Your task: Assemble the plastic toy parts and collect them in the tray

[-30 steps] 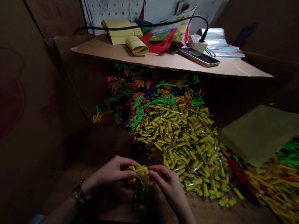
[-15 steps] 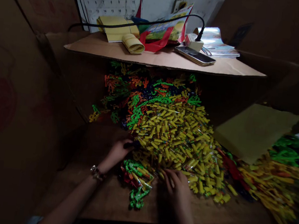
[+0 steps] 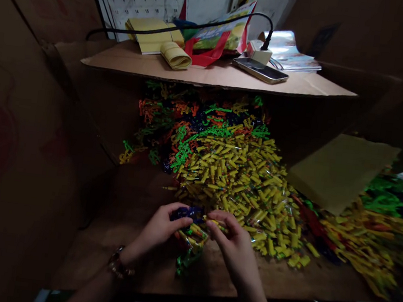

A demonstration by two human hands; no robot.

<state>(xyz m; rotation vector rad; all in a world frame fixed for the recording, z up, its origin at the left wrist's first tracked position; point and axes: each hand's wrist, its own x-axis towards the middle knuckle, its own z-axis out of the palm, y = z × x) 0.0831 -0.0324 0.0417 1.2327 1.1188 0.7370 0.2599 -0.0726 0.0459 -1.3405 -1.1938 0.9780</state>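
Observation:
My left hand (image 3: pixel 161 227), with a beaded bracelet at the wrist, pinches a dark blue plastic piece (image 3: pixel 188 213). Opposite it, my right hand (image 3: pixel 234 243) has a small yellow tube (image 3: pixel 219 225) between thumb and fingers. The tube's end is close to the blue piece; whether they touch I cannot tell. Just below both hands lies a small heap of clear-and-yellow tubes (image 3: pixel 193 240) with green plastic pieces (image 3: pixel 183 264) at its near side. A large pile of yellow tubes (image 3: pixel 235 175) spreads beyond my hands.
Green, orange and dark blue plastic pieces (image 3: pixel 183 144) lie behind the pile. A cardboard shelf (image 3: pixel 210 77) overhangs it, bearing a phone (image 3: pixel 260 71), a plug adapter (image 3: pixel 259 53) and paper rolls. At right, a cardboard sheet (image 3: pixel 342 173) leans by yellow strips (image 3: pixel 369 245). Cardboard walls flank the wooden table (image 3: pixel 127 276).
My left hand has moved right and down with the blue piece. My right hand has risen from the pile's near edge with a yellow tube, and both hands are now close together.

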